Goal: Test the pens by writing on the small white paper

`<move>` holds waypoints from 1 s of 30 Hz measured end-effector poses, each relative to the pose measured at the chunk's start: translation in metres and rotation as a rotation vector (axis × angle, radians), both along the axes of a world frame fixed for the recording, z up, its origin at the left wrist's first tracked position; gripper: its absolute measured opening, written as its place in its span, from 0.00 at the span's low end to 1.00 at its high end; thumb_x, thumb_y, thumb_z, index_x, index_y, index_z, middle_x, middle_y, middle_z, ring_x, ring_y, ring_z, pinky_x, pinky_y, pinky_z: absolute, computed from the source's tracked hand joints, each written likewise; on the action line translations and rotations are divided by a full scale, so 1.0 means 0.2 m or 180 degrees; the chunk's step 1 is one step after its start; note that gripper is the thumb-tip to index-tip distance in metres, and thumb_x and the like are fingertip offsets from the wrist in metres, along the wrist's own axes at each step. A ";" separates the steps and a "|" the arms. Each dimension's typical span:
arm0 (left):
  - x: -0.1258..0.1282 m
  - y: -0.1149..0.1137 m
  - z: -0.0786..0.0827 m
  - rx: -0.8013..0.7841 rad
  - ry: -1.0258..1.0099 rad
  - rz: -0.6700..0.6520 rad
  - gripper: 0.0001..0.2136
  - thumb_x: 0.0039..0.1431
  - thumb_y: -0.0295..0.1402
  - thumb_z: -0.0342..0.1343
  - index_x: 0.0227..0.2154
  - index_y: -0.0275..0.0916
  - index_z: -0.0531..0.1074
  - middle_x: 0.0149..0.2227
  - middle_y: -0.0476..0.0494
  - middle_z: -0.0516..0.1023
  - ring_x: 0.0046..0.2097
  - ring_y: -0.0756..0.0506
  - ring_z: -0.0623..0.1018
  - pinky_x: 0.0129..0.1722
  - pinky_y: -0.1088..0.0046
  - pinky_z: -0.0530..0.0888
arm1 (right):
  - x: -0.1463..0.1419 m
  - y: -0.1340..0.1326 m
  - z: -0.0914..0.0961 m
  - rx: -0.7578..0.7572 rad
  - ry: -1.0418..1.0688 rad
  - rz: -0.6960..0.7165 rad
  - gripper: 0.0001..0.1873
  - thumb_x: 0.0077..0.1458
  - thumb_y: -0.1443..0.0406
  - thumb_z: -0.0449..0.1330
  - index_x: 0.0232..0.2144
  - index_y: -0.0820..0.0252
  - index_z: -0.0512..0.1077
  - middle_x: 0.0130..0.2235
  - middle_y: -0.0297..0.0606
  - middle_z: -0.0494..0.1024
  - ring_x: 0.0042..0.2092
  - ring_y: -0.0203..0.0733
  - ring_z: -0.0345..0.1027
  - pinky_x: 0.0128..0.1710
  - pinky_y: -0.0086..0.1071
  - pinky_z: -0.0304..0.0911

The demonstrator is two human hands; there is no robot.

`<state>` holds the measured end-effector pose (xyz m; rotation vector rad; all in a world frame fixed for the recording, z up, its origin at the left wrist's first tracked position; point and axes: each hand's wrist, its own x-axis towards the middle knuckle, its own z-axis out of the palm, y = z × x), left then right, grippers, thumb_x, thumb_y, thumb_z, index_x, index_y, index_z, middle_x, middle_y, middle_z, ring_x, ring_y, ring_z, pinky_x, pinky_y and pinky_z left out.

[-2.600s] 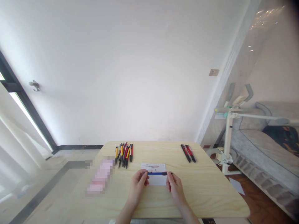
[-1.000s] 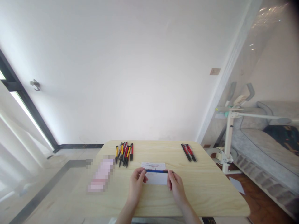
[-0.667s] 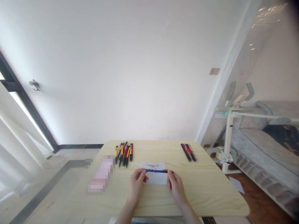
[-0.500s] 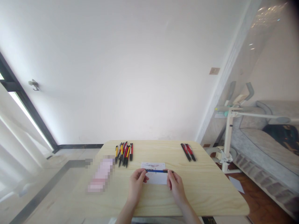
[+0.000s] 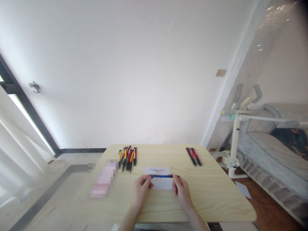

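Observation:
A blue pen [image 5: 161, 176] with dark ends is held level between my two hands. My left hand [image 5: 141, 187] pinches its left end with thumb and fingers. At the other end, my right hand [image 5: 180, 188] is closed on the dark tip section. Beneath the pen, a white card [image 5: 162, 184] with a printed picture on its upper part lies on the table, partly covered by the hands.
The light wooden table [image 5: 211, 199] carries a bunch of red, yellow and black pens [image 5: 127, 158] at far left. Several red and black pens [image 5: 193, 156] lie at far right. A blurred pink patch [image 5: 104, 180] shows at left. White exercise equipment [image 5: 235, 138] stands beyond the right edge.
Almost nothing differs. Both hands keep hold of the blue pen above the card, with only a very slight shift.

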<state>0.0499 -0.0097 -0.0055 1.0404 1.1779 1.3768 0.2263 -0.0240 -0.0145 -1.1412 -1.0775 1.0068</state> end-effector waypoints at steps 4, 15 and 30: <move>0.00 0.00 0.00 -0.0021 0.0005 -0.0003 0.14 0.42 0.42 0.60 0.25 0.34 0.75 0.16 0.48 0.73 0.20 0.50 0.70 0.21 0.76 0.66 | 0.00 0.00 0.00 0.0017 -0.0042 -0.0037 0.24 0.52 0.48 0.51 0.27 0.64 0.71 0.13 0.25 0.57 0.16 0.30 0.47 0.16 0.26 0.44; 0.00 -0.01 0.01 -0.0006 -0.0119 0.0025 0.16 0.44 0.45 0.57 0.28 0.34 0.72 0.18 0.48 0.74 0.19 0.50 0.70 0.20 0.75 0.66 | -0.02 -0.01 0.03 -0.0024 -0.0192 0.0046 0.23 0.51 0.48 0.52 0.23 0.63 0.68 0.13 0.25 0.56 0.16 0.30 0.47 0.16 0.25 0.43; 0.00 0.00 0.01 0.0068 -0.0381 0.0058 0.19 0.45 0.45 0.57 0.37 0.39 0.64 0.27 0.48 0.77 0.21 0.50 0.74 0.22 0.75 0.69 | -0.03 -0.02 0.02 -0.0079 -0.0463 0.0320 0.21 0.51 0.51 0.53 0.30 0.65 0.72 0.15 0.26 0.57 0.17 0.30 0.49 0.15 0.25 0.45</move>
